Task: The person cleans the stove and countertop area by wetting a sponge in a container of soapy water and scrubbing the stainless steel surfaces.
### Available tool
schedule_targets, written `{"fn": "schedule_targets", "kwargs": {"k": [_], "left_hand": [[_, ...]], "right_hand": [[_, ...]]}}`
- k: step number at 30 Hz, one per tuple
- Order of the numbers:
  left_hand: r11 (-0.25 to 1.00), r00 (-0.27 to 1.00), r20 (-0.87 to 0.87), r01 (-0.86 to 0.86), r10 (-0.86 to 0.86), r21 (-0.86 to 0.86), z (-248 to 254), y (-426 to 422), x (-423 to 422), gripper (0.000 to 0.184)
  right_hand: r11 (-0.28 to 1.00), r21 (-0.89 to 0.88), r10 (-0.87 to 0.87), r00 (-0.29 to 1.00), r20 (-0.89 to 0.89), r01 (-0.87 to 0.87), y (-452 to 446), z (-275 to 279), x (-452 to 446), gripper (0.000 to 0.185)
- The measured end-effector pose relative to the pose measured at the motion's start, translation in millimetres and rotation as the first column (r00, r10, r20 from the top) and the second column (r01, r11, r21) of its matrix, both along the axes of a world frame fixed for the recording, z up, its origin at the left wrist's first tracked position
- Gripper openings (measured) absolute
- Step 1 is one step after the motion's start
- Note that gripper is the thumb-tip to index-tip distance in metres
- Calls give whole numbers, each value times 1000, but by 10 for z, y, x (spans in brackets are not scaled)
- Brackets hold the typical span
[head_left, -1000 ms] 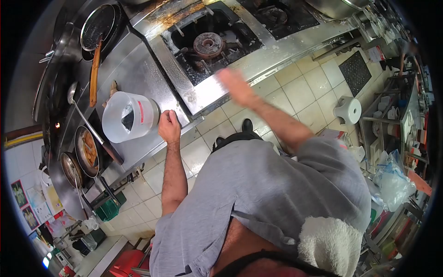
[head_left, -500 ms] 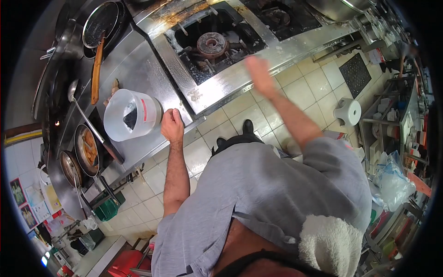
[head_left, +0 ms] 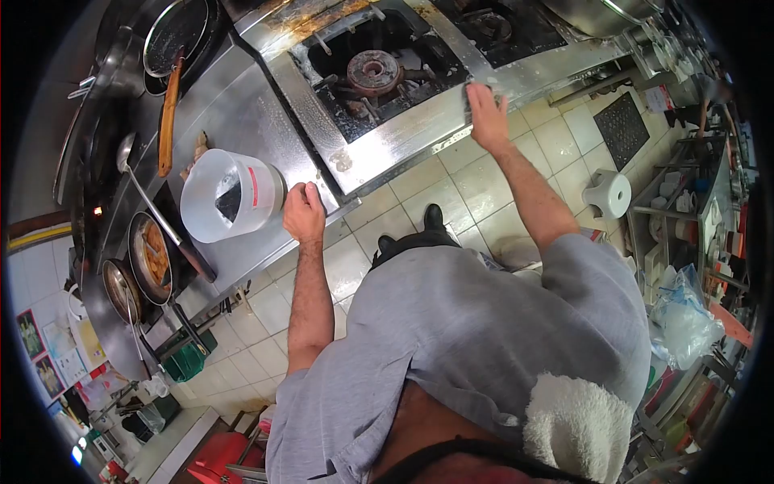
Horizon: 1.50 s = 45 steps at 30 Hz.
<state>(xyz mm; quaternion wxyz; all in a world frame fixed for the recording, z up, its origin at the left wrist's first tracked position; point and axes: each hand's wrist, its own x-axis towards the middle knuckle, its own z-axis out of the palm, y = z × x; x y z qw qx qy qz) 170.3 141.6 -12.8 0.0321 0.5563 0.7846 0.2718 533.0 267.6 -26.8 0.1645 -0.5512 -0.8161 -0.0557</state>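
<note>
**Two arms held wide apart over steel**

Just to the left of the left hand (head_left: pixel 304 213), a translucent tub (head_left: pixel 268 194) is standing on the worktop (head_left: pixel 250 105), close to the front edge. A sideways knock from those knuckles could be enough to shift or tip it, since the tub looks light; the dark thing showing inside could spill. Pushed further, the tub could be striking the ladle (head_left: pixel 151 198) lying on its left, whose handle is reaching beside a pan (head_left: pixel 139 262) of food. Well to the right of the tub, the burner (head_left: pixel 374 73) is showing no flame, but its heat cannot be judged; a slip inward by the right hand (head_left: pixel 488 117) could be bringing skin against hot metal.

The left arm is pointing forward, almost straight, and its hand is resting at the worktop edge with fingers loosely curled; whether they are gripping the edge cannot be told. The right arm is slanting outward, further from the tub, with a slight bend at the elbow. Its hand is hanging at the front rim of the stove (head_left: pixel 403 129), fingers nearly straight, thumb standing apart, nothing visible in its hold. Whether the palm is touching metal is unclear.
</note>
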Motion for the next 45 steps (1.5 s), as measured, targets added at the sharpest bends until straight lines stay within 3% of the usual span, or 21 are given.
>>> {"fn": "schedule_targets", "kwargs": {"k": [2,4,7,9,11,13,18,19,20,23,25,26,28,30,32,35,38,39,42,44,45], "left_hand": [[1000,1000,-2,-8,8,-23,-3,-3,14,22],[1000,1000,-9,-15,15,-23,-1,24,11,24],[1000,1000,-10,0,0,19,-21,9,-6,24],[1000,1000,-14,7,-7,7,-34,-12,-26,25],[1000,1000,-7,4,-4,4,-28,10,-23,26],[999,1000,-22,-11,10,-36,-12,16,-1,28],[999,1000,-12,-19,18,-51,25,18,30,28],[1000,1000,-22,3,-4,-22,5,14,19,27],[1000,999,-34,27,-26,8,-8,14,6,26],[999,999,-6,45,-45,-5,-31,-23,-38,25],[999,998,-20,53,-52,14,-35,0,-38,25],[998,998,-32,62,-61,30,-39,-3,-29,25],[998,997,-41,59,-58,33,-28,-5,-12,25],[997,997,-56,64,-62,44,-20,37,-2,26],[998,997,-45,58,-58,1,-26,11,-14,28],[999,999,-17,52,-52,9,-38,-3,-20,28],[999,999,-12,50,-50,-5,-47,-5,-36,28],[999,999,-8,42,-42,-6,-46,-4,-28,28],[999,997,-67,41,-39,25,-37,39,1,28],[999,997,-54,47,-46,19,-86,26,-22,29],[999,997,-51,50,-49,16,-73,13,-18,29]], "right_hand": [[866,-462,-259,962,-88,191,-67,210,-168,67],[972,-188,89,965,-247,-138,-397,-336,-876,69],[895,-320,299,950,-89,-312,-749,18,-1569,73],[915,-309,250,966,-70,-259,-437,-207,-1064,62],[996,-75,52,999,17,-50,-171,-217,-137,59],[956,-183,-228,973,33,230,-59,139,208,59],[937,-295,95,949,-301,-187,-612,-39,-1423,59],[946,-112,276,937,-214,-304,-772,-98,-1699,53],[911,-170,339,916,-212,-376,-797,56,-1755,56],[855,-403,271,944,-186,-325,-407,25,-1182,60],[974,50,223,974,-42,-221,-182,-235,-484,55],[973,49,229,973,-39,-227,-171,-151,-507,55],[970,-226,-112,989,-92,89,-234,151,-635,50],[978,-146,104,956,-273,-148,-425,-57,-1153,46],[960,61,277,954,-114,-272,-625,-138,-1587,43],[917,-223,296,940,-171,-330,-404,-219,-1232,45],[986,131,114,989,-99,-101,-61,-287,54,46],[997,51,-67,998,16,66,112,-268,441,49],[949,-60,-314,946,-79,310,32,-44,103,53],[984,178,2,983,-181,30,-370,-185,-721,51],[989,-116,47,948,-314,-87,-545,-181,-1203,49]]}}
